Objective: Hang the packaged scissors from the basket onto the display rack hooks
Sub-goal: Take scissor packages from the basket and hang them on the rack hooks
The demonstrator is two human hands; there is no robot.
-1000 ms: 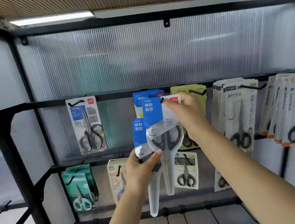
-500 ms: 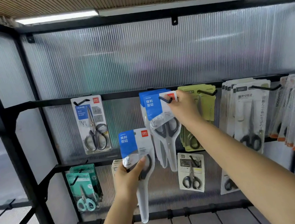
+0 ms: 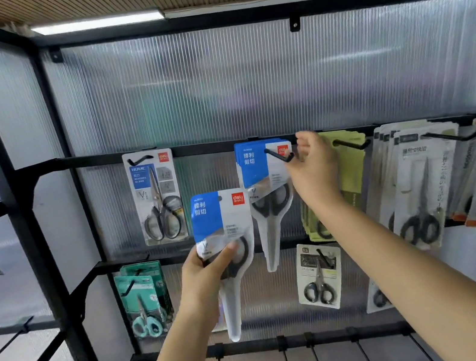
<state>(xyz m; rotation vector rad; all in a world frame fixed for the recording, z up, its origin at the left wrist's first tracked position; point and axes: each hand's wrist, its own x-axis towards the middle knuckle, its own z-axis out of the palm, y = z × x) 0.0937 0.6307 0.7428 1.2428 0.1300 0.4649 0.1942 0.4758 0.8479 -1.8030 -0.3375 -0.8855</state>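
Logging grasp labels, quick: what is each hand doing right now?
Left hand: grips a blue-carded scissors pack.
Right hand: beside the hook, fingers loosely curled, holding nothing.

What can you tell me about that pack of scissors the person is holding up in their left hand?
The held scissors pack is a blister card: blue top with white Chinese characters, a red logo corner, and clear plastic moulded over black-handled scissors pointing down. It hangs upright in the air in front of the rack, off any hook. The left hand grips it at the handles, thumb across the front.

Blue-and-white packaged scissors (image 3: 225, 246) upright below the hook (image 3: 279, 156), a matching pack (image 3: 266, 188) already hung there.
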